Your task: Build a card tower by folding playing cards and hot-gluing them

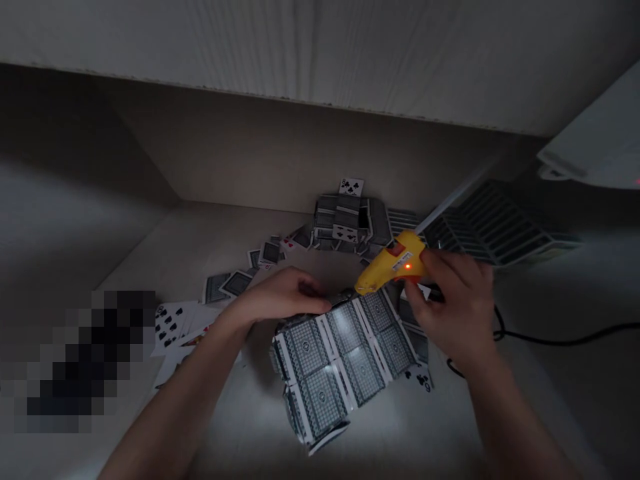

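My right hand (pixel 457 303) grips a yellow hot glue gun (pixel 383 267) by its handle. An orange light glows on its side, and a clear glue stick (pixel 453 197) sticks out of the back. The gun's nozzle points down and left, close to the far edge of a structure built from playing cards (pixel 345 360). This structure is tilted, with patterned card backs facing up and white strips between them. At its far edge lies my left hand (pixel 283 293), thumb along the rim; the other fingers are partly hidden. Whether the nozzle touches the cards, I cannot tell.
Behind stands another playing-card model (pixel 340 217), with an eight of clubs (pixel 351 187) at its top. Loose playing cards (pixel 173 323) lie to the left. A dark ribbed box-like object (pixel 493 220) stands back right. A black cable (pixel 550 340) runs rightward. A wooden panel (pixel 300 53) overhangs.
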Tool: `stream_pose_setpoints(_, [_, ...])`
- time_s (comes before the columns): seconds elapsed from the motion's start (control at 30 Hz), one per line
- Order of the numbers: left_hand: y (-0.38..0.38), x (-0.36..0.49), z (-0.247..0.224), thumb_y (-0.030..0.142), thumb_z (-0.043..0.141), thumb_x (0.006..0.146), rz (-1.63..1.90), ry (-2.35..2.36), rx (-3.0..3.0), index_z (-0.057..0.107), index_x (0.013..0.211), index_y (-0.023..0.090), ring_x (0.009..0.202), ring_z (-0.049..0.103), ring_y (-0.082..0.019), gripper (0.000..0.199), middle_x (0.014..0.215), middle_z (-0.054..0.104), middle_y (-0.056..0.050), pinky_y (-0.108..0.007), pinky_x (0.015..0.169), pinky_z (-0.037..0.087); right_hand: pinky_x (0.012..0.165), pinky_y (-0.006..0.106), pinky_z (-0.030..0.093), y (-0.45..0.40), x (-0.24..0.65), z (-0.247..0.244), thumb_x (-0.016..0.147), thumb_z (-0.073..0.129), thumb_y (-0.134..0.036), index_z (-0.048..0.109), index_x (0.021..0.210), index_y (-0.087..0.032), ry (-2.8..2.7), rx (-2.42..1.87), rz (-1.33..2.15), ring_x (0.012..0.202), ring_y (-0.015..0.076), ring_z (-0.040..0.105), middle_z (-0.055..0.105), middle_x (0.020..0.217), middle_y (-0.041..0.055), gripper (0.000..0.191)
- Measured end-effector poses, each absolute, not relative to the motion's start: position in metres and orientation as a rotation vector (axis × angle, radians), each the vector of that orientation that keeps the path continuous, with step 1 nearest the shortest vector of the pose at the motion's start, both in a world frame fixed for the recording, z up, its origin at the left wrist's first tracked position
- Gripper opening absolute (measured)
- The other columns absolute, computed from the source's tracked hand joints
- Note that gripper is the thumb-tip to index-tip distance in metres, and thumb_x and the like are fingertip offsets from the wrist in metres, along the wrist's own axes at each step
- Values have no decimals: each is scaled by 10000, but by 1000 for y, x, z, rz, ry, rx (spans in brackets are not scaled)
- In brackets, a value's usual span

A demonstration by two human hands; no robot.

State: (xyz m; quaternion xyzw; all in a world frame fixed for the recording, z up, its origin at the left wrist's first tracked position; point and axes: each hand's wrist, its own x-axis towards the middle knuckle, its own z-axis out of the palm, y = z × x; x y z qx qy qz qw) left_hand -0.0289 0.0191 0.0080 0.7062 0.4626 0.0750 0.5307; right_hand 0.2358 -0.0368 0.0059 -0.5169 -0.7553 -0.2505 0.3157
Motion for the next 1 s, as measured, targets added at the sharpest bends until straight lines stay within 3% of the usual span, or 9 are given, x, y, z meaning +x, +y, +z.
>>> stream_pose_setpoints(0.4, [20, -31, 12, 495, 763, 667, 109, 1074, 1558, 668, 1093, 192, 1060, 654, -235, 531, 1122, 721, -58, -292, 850, 490, 686, 380, 415, -40, 237, 9, 767, 647, -87, 576, 1062, -188, -1956, -1243, -779, 735, 242, 643, 709, 885, 64, 321])
stream_pose_setpoints(0.6, [23, -34, -1, 379, 882, 545, 61, 849, 1482, 591, 1253, 203, 1208, 575, -295, 786, 1316, 626, -107, -398, 987, 460, 670, 365, 408, -42, 241, 3, 766, 651, -84, 590, 1071, -187, -1970, -1217, -777, 745, 233, 653, 709, 886, 66, 328])
stream_pose_setpoints(1.0, [19, -24, -10, 406, 861, 562, 22, 844, 1469, 584, 1253, 179, 1247, 544, -324, 778, 1345, 606, -120, -421, 994, 456, 672, 361, 448, -50, 240, -10, 777, 660, -98, 592, 1054, -190, -1917, -1232, -692, 730, 215, 652, 697, 875, 53, 300])
